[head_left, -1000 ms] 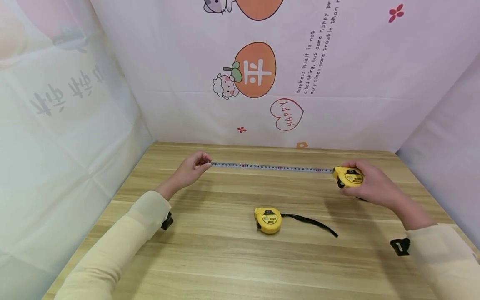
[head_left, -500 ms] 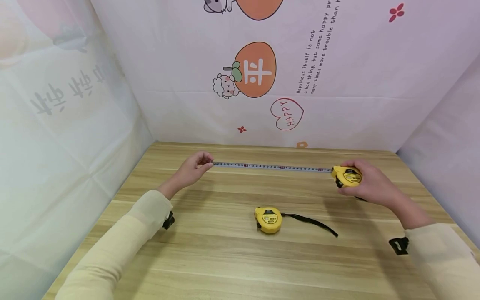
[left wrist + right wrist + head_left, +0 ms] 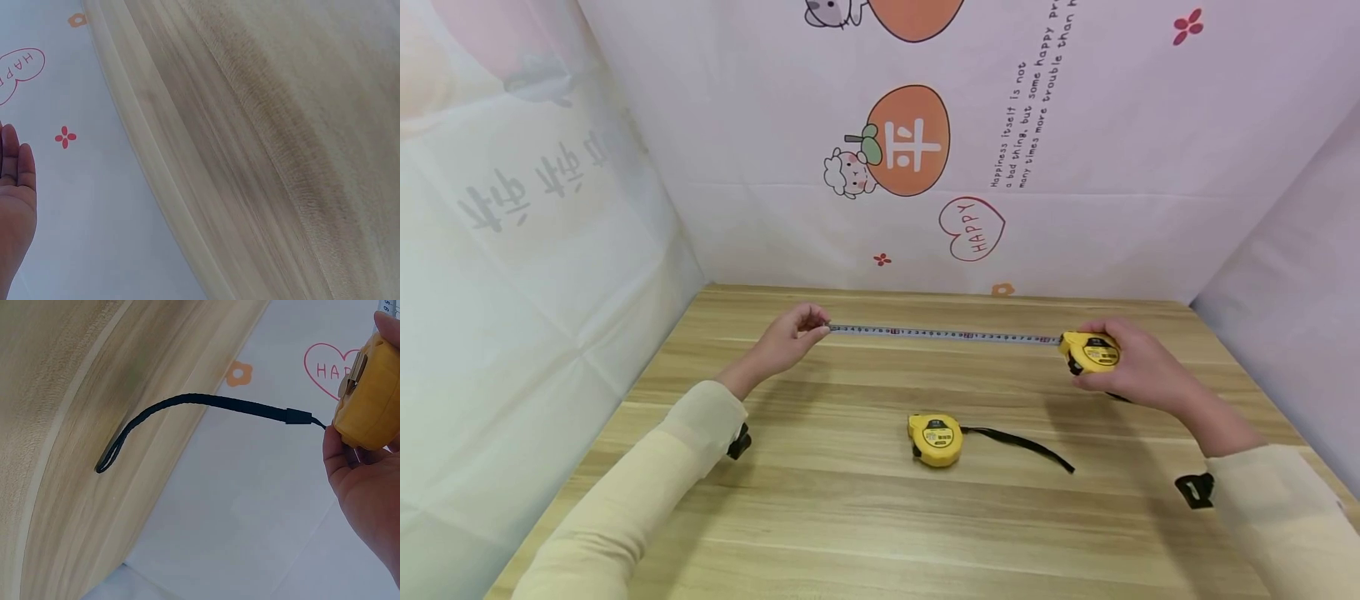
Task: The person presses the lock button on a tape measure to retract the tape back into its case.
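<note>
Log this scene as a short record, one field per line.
left hand: pinches the free end of the blade
right hand: grips the yellow tape measure that the blade comes from
blade: stretched between both hands, printed numbers showing
second tape measure: lies on the table, no blade drawn out
its strap: black, trailing to the right
backdrop: printed sheet behind the table

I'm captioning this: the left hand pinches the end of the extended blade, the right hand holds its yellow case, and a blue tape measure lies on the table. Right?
No: the tape measure on the table is yellow, as the head view shows. The left hand pinches the blade at its end; the right hand holds the case.
</note>
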A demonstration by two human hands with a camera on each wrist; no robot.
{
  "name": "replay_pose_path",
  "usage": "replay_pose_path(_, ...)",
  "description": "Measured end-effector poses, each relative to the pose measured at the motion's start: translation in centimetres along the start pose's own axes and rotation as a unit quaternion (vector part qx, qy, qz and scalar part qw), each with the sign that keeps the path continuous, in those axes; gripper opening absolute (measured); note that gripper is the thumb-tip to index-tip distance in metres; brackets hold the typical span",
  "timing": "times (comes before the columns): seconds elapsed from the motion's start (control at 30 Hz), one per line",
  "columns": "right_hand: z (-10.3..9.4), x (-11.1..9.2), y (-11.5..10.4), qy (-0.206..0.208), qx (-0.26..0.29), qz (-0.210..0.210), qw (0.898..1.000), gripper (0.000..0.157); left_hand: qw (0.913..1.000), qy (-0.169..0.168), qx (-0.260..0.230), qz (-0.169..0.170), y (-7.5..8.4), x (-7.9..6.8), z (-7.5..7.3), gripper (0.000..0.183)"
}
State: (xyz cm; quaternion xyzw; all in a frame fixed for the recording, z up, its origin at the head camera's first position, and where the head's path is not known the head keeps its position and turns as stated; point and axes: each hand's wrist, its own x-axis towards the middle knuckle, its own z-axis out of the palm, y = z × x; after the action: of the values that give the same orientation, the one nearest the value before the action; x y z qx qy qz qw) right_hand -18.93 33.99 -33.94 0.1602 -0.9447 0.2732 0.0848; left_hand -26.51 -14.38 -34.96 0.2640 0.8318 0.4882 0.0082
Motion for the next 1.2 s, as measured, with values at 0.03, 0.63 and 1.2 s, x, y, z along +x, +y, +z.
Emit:
replay_pose_path(0.03,0.0,0.0,0.0,0.0,0.001,0.0,1.0,0.066,1.0,-0.001,0.0,0.002,0.4,-0.2,0.0,0.016)
replay_pose_path(0.63,0.3,0.1,-0.1,-0.004,0.009,-0.006,1.0,0.064,0.9999,0.002,-0.002,0.016,0.3,-0.2,0.2,0.014)
replay_pose_path(1.2,0.5,0.4,-0.3,-0.008,0.0,-0.003,1.0,0.067,0.9998,0.002,-0.003,0.02,-3.5,1.2,0.5,0.018)
